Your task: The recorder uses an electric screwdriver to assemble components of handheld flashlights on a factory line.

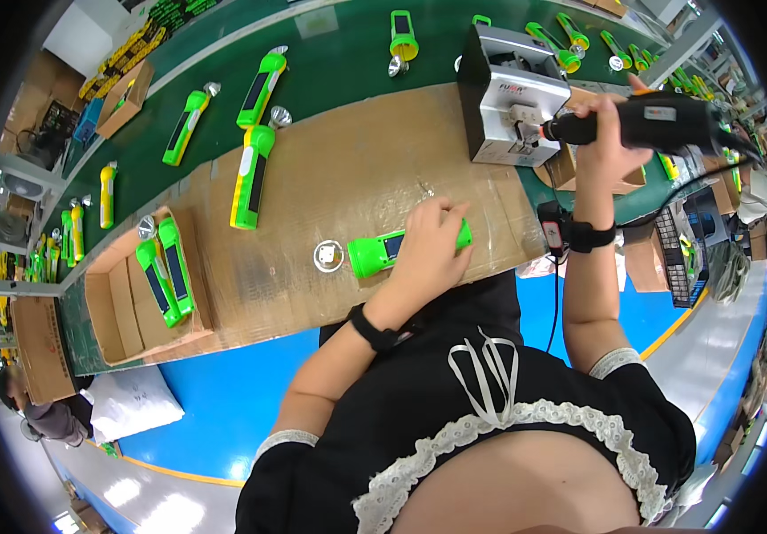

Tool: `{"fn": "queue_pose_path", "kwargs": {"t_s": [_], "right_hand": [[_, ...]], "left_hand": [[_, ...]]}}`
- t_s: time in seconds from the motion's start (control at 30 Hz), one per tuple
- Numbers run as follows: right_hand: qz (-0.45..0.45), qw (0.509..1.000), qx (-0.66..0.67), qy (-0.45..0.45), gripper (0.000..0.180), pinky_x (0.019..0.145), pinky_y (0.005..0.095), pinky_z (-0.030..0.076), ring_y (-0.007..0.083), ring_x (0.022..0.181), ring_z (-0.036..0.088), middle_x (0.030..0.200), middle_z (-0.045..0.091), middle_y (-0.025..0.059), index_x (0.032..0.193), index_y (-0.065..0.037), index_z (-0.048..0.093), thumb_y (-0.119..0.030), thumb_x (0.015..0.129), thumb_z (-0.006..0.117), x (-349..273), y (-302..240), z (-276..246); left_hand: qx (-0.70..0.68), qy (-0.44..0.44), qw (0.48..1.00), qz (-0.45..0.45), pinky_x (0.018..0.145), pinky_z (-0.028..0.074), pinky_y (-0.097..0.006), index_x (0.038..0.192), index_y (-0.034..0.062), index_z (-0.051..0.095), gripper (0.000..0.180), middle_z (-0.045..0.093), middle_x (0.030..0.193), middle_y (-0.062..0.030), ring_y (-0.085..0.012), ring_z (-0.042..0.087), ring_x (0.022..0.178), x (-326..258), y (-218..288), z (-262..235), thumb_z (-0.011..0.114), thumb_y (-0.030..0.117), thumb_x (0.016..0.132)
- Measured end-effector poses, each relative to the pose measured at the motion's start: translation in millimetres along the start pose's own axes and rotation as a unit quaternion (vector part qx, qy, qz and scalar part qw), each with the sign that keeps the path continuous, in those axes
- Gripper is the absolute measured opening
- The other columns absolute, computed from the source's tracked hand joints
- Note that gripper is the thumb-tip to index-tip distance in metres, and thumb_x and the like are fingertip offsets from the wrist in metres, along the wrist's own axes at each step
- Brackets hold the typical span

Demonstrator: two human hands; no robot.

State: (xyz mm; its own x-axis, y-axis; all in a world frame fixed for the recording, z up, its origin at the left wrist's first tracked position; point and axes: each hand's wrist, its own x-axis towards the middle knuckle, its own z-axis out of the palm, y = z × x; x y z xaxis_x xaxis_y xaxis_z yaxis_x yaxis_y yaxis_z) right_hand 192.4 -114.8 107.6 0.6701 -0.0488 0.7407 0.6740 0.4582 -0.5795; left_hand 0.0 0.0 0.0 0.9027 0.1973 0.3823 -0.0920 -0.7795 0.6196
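Note:
My left hand (430, 247) is closed over the middle of a green flashlight (367, 256) with a dark panel, which lies on a cardboard sheet (357, 151). Just left of its wide head sits a round white-rimmed lamp piece (328, 257), apart from it. On the right, my right hand (608, 142) grips a black electric screwdriver (659, 121), held level. Its tip points left and meets the front of a silver and black box-shaped machine (510, 89), probably a screw feeder. Whether a screw is on the tip is too small to tell.
At left, an open cardboard box (121, 307) holds two green flashlights (170, 267). More flashlights (262, 89) with loose lamp heads lie across the green bench (330, 53). The screwdriver's black cable (699, 185) hangs at right. A person (45, 414) is at the far left.

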Motion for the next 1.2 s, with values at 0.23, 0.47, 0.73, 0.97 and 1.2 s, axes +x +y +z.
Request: {"fn": "queue_pose_path", "kwargs": {"t_s": [0.23, 0.47, 0.73, 0.97, 1.2], "right_hand": [[0.084, 0.991, -0.076, -0.067, 0.039, 0.057, 0.0254, 0.047, 0.0113, 0.058, 0.058, 0.067, 0.059, 0.0044, 0.116, 0.004, 0.049, 0.002, 0.078, 0.061, 18, 8, 6], [0.267, 0.954, 0.038, -0.131, 0.047, 0.054, 0.0337, 0.042, 0.0172, 0.050, 0.047, 0.062, 0.044, 0.0064, 0.121, 0.003, 0.042, -0.010, 0.078, 0.057, -3, -17, 16], [0.215, 0.933, 0.187, -0.221, 0.057, 0.069, 0.0360, 0.047, 0.0178, 0.064, 0.053, 0.073, 0.049, 0.0055, 0.127, -0.007, 0.027, -0.018, 0.084, 0.063, -99, -76, 33], [0.190, 0.921, 0.181, -0.286, 0.054, 0.072, 0.0365, 0.048, 0.0180, 0.067, 0.054, 0.076, 0.050, 0.0069, 0.126, -0.009, 0.023, -0.008, 0.085, 0.057, -116, -77, 50], [0.201, 0.930, 0.135, -0.276, 0.052, 0.066, 0.0363, 0.048, 0.0180, 0.062, 0.053, 0.073, 0.049, 0.0070, 0.124, -0.007, 0.029, -0.015, 0.084, 0.062, -130, -65, 60]], "left_hand": [[0.105, -0.002, 0.994, -0.030, 0.089, 0.037, -0.043, 0.110, 0.0077, 0.056, 0.052, 0.051, 0.105, -0.0143, -0.0341, 0.048, 0.102, -28, 2, -79, 0.078, 0.018, 0.064], [0.101, -0.014, 0.990, -0.099, 0.087, 0.037, -0.043, 0.108, 0.0069, 0.057, 0.046, 0.053, 0.101, -0.0148, -0.0340, 0.049, 0.098, -57, -21, -74, 0.076, 0.020, 0.068], [0.084, 0.057, 0.991, -0.085, 0.085, 0.036, -0.044, 0.109, 0.0038, 0.056, 0.049, 0.050, 0.104, -0.0173, -0.0357, 0.047, 0.098, -43, -11, -37, 0.076, 0.019, 0.067], [0.114, 0.088, 0.984, -0.104, 0.085, 0.035, -0.043, 0.109, 0.0049, 0.057, 0.051, 0.048, 0.105, -0.0173, -0.0350, 0.046, 0.100, -45, -6, -34, 0.078, 0.019, 0.065], [0.116, 0.093, 0.983, -0.106, 0.084, 0.036, -0.043, 0.108, 0.0063, 0.056, 0.052, 0.048, 0.102, -0.0169, -0.0340, 0.046, 0.098, -46, -7, -34, 0.078, 0.018, 0.063]]}}
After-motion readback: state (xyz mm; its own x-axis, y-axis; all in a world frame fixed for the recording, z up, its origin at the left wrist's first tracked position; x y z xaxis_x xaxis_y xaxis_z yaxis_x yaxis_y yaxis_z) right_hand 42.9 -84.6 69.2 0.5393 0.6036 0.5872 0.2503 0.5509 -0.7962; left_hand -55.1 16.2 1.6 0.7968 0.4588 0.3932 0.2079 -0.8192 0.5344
